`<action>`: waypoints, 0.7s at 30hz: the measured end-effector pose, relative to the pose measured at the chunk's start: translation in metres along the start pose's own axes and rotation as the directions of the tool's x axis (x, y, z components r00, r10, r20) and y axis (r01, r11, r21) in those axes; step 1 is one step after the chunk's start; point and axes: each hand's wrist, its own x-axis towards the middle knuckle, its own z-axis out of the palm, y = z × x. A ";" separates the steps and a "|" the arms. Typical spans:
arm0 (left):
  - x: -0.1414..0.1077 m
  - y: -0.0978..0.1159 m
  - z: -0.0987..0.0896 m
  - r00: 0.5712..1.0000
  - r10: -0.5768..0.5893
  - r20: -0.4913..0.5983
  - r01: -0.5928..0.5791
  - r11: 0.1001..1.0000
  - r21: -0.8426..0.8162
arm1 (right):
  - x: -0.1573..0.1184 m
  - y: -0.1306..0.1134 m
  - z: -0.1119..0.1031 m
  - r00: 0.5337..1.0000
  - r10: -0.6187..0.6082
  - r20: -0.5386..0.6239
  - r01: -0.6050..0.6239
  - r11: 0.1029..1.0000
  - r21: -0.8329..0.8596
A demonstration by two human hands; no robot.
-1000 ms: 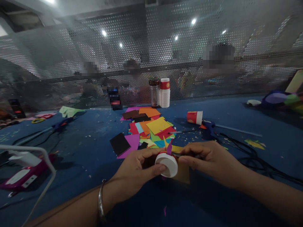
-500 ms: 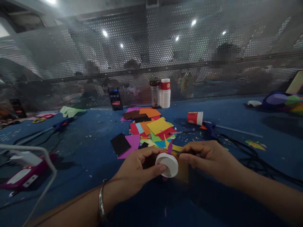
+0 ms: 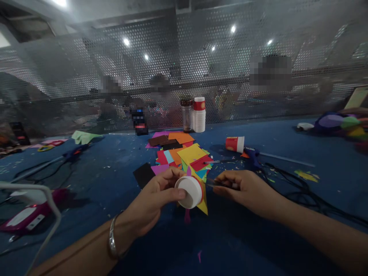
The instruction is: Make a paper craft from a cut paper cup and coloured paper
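A paper cup [image 3: 188, 192] with its white open end towards me is in my left hand [image 3: 161, 193], the thumb over its rim. Yellow and purple paper pieces stick out around the cup. My right hand [image 3: 244, 188], to the right of the cup, is closed on a thin dark tool [image 3: 212, 183] whose tip points at the yellow paper. Behind the hands lies a pile of coloured paper sheets [image 3: 192, 154].
A clear jar [image 3: 187, 117] stands beside a stack of cups [image 3: 199, 119] at the back. Right of the pile lie a red and white cup [image 3: 235, 144], a blue glue gun [image 3: 253, 156] and black cables [image 3: 304, 197]. A magenta power strip [image 3: 34, 214] is at the left.
My left hand has moved left with the cup, which has turned to show more of its open end. My right hand has shifted slightly left, and its thin tool shows more clearly.
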 end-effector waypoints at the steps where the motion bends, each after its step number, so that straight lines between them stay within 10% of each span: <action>1: 0.000 0.000 0.000 1.000 -0.018 0.016 0.018 1.000 -0.014 | 0.000 -0.001 0.000 1.000 0.002 -0.009 -0.002 0.999 0.040; 21: 0.006 -0.010 0.011 0.925 -0.293 0.243 0.300 0.954 0.008 | 0.001 -0.013 0.006 0.981 -0.135 0.141 0.048 0.868 0.494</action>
